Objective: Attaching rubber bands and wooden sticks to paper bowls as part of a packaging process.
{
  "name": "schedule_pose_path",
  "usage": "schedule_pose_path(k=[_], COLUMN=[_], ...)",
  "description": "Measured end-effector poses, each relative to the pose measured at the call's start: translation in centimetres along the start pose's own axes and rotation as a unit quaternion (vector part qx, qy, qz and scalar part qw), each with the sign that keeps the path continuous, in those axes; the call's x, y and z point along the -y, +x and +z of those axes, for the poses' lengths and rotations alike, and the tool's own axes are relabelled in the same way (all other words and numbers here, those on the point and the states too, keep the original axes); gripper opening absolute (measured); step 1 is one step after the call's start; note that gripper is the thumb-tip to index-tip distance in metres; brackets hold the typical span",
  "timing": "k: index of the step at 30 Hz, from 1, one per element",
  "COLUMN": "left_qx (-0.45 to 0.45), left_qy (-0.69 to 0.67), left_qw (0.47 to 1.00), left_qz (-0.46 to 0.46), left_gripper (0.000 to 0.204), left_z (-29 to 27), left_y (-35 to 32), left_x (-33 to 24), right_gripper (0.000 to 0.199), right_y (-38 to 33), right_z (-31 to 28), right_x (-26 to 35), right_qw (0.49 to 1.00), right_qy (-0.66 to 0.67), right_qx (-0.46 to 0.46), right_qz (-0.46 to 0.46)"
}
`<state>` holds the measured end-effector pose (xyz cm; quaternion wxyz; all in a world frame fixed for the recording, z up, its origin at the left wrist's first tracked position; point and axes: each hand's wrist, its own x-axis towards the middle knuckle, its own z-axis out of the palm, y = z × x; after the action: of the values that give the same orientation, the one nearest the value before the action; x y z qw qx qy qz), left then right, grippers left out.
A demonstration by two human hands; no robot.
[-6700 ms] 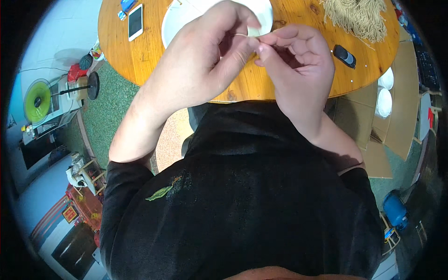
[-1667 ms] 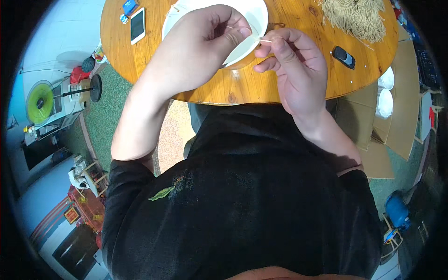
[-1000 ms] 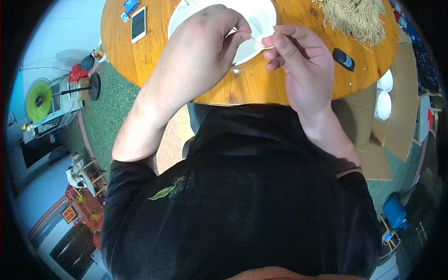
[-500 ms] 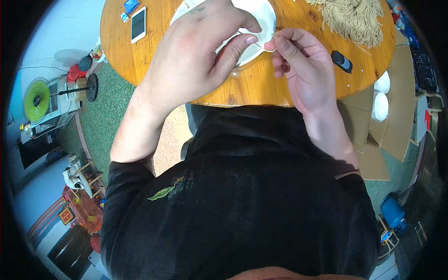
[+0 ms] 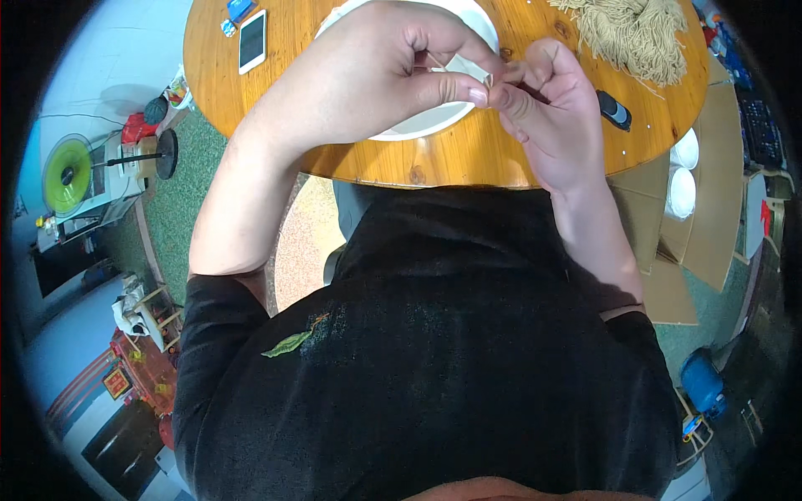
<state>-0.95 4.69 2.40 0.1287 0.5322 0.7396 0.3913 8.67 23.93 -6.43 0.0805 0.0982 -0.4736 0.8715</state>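
Note:
My left hand (image 5: 376, 79) and my right hand (image 5: 551, 117) meet fingertip to fingertip over the right rim of a round white dish (image 5: 428, 127). Between the pinched thumbs and forefingers is a thin beige strand (image 5: 489, 80), of which only a little shows. Both hands are closed on it, and the fingers hide most of its length. The left hand and wrist cover much of the dish, so its contents cannot be made out. A loose bundle of beige yarn (image 5: 639, 42) lies on the table beyond my right hand.
On the round wooden table (image 5: 368, 165) lie a white phone (image 5: 252, 42), a small blue packet (image 5: 241, 10) and a dark oval device (image 5: 614, 111). Opened cardboard (image 5: 710, 209) stands right of the table, with white round items (image 5: 682, 190) by it. A green fan (image 5: 67, 174) stands far left.
My left hand has moved right, bringing its thumb and forefinger against the right hand's fingertips. The stretch of strand seen between the hands earlier is now mostly hidden.

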Motion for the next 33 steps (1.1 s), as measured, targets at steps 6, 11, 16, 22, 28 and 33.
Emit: schedule_pose_path(k=[6,11,16,22,28,33], left_qx=[0.029,-0.036,-0.068,-0.132,-0.105,-0.066], left_qy=[-0.072,-0.119,-0.149,-0.204,0.024,0.069], left_qw=[0.994,0.982,0.972,0.962,0.993,0.969], left_qz=[-0.083,-0.14,-0.169,-0.128,0.045,0.228], left_gripper=[0.009,0.007,0.007,0.008,0.014,0.02], left_z=[-1.1,0.2,0.5,0.8,0.1,-0.2], left_y=[0.9,-0.2,-0.4,-1.2,0.1,2.0], left_x=[-1.9,-1.7,-2.2,-2.7,-3.8,-1.9], right_gripper=[0.03,0.022,0.015,0.013,0.014,0.015], right_y=[0.1,-0.8,-1.5,-1.1,-0.5,-0.7], right_z=[0.1,1.4,2.8,3.6,2.8,2.1], right_x=[1.1,0.9,1.2,2.3,3.0,3.1], right_qw=[0.997,0.991,0.984,0.971,0.971,0.969], right_qy=[-0.046,-0.109,-0.141,-0.198,-0.213,-0.221], right_qx=[0.007,-0.048,-0.099,-0.108,-0.043,-0.007], right_qz=[0.066,0.061,0.051,0.074,0.101,0.113])
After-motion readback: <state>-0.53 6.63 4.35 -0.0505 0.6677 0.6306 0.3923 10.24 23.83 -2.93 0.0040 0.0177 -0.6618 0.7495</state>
